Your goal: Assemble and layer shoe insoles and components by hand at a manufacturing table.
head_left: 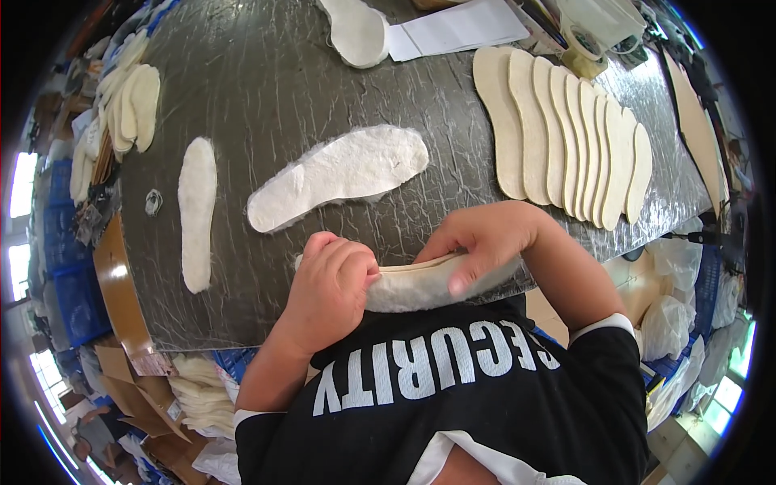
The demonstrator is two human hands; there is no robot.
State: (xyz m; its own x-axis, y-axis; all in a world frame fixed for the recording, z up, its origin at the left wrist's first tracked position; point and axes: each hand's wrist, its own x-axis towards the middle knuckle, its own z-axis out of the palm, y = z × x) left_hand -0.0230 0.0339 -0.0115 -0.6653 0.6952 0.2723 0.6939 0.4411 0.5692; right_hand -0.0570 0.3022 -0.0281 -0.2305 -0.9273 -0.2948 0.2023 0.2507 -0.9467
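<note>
Close to my body, at the table's near edge, I hold a fluffy white insole (412, 293) on its side, its thin tan edge turned up. My left hand (331, 283) is closed around one end, the fingers pinching the edge. My right hand (485, 242) grips the other half, thumb on the fuzzy face and fingers behind it. Just beyond my hands a larger fleecy white insole (339, 174) lies flat and slanted. Left of it lies a narrow white insole (197, 214).
The dark, wrinkled table covering (267, 81) shines in places. A fanned row of cream insoles (558, 133) lies at right. White sheets (457, 31) and an insole stack (356, 36) lie at the far side, near a translucent container (602, 24). More insoles (137, 105) pile up far left.
</note>
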